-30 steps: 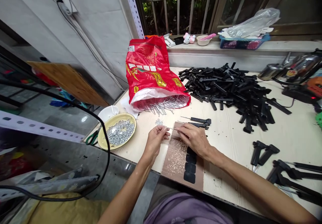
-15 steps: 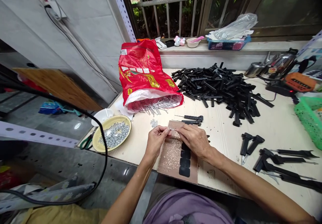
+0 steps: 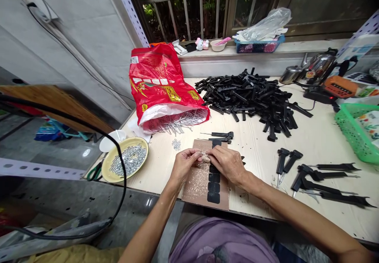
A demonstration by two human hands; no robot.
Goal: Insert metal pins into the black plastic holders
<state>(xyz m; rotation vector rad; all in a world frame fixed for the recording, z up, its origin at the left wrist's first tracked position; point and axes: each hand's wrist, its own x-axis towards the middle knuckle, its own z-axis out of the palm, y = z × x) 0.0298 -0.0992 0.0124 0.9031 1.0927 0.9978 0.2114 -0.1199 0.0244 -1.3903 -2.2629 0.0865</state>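
Over a brown board (image 3: pixel 195 192) my left hand (image 3: pixel 186 164) pinches one end of a thin metal rod (image 3: pixel 204 153). My right hand (image 3: pixel 226 163), also closed, grips the rod's other end; whatever else lies under its fingers is hidden. Black rounded pads (image 3: pixel 213 187) run in a column down the board, and pale specks cover its surface. Just beyond the board lie black plastic handles (image 3: pixel 222 135) with metal rods in them. A small heap of tiny metal pieces (image 3: pixel 176 144) sits to the left of these.
A yellow bowl (image 3: pixel 108 167) of small metal pieces stands left, near green-handled scissors (image 3: pixel 95 172). Behind is a red bag (image 3: pixel 160 71) spilling metal rods. A pile of black plastic parts (image 3: pixel 245 95), more rod-fitted handles (image 3: pixel 328 182) and a green basket (image 3: pixel 349 137) occupy the right.
The view has shifted slightly, so the table's contents appear a little further left. Both hands keep their pinch on the rod, with only slight finger movement.
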